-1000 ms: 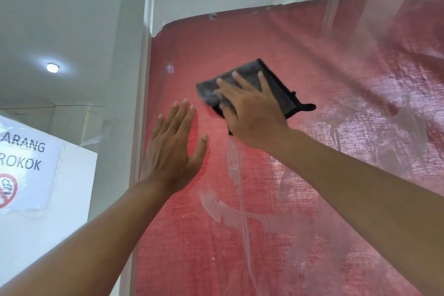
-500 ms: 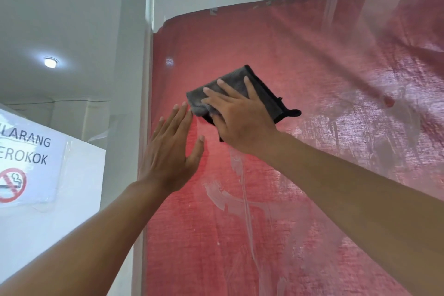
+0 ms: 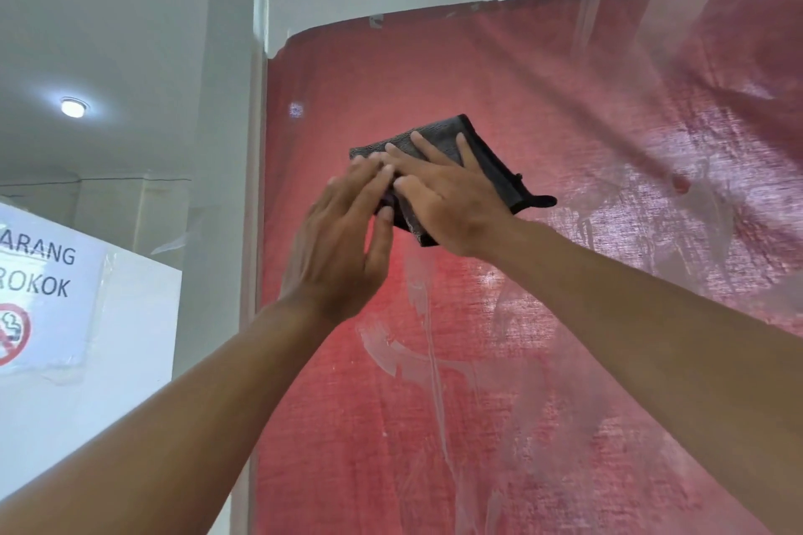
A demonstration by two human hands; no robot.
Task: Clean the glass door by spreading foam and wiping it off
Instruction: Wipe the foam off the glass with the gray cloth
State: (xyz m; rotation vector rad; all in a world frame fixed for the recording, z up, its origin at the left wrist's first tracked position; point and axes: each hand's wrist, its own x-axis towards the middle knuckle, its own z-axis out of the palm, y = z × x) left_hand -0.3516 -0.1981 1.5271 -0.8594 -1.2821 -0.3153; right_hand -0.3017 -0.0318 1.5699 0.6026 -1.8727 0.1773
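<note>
Cloth: dark grey folded cloth (image 3: pixel 456 161) lies flat against the glass door (image 3: pixel 543 361), high on its left half, with a small black tab sticking out at its right edge.
Right hand: our right hand (image 3: pixel 443 204) presses the cloth to the glass with straight, spread fingers; no finger curls round it, and the palm covers the cloth's lower part.
Left hand: our left hand (image 3: pixel 343 243) is raised beside the right one with its fingers straight and close together. Their tips overlap the cloth's left edge and the right hand's fingers. We cannot tell whether they press on the cloth or only reach it; the thumb lies along the cloth's lower left edge.
Door: behind the pane we see red woven fabric (image 3: pixel 586 135), its top edge sagging below the white frame (image 3: pixel 256 143) at the left.
Foam: white foam streaks (image 3: pixel 417 343) remain on the glass below the hands, one thin line running down and a broader smear to its left; hazy patches show on the right side.
Surroundings: on the white wall at left hangs a paper no-smoking sign (image 3: pixel 39 287), partly cut off, and a round ceiling light (image 3: pixel 72 107) glows above it.
</note>
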